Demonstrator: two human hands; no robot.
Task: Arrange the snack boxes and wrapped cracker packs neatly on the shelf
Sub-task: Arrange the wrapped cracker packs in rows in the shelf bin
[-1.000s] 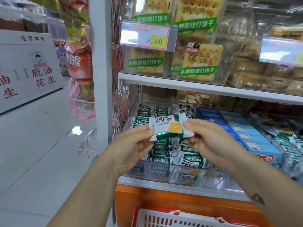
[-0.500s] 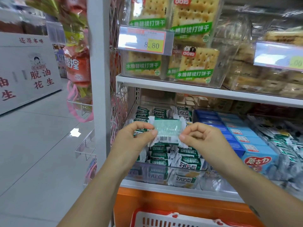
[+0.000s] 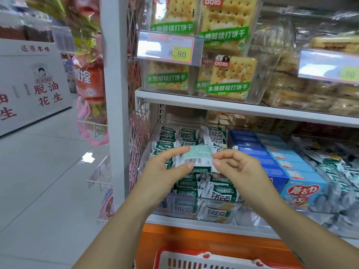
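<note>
Below — clear bin (image 3: 165, 204), cracker packs (image 3: 223, 192) inside

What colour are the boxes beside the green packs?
Blue: the snack boxes are dark and light blue, best seen in the head view.

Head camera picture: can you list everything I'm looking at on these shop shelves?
held cracker pack: one, green and white, barcode up, between both hands.
binned cracker packs: many, green and white, clear bin, lower shelf left.
snack boxes: one row, blue, lower shelf, right of that bin.
foil packs: many, silver-green, lower shelf far right.
soda cracker packs: several, tan with green labels, upper shelf.
price tags: two, white-yellow, upper shelf front.
basket: one, red and white, bottom edge.
left hand: pinches the pack's left end.
right hand: pinches its right end.
</note>
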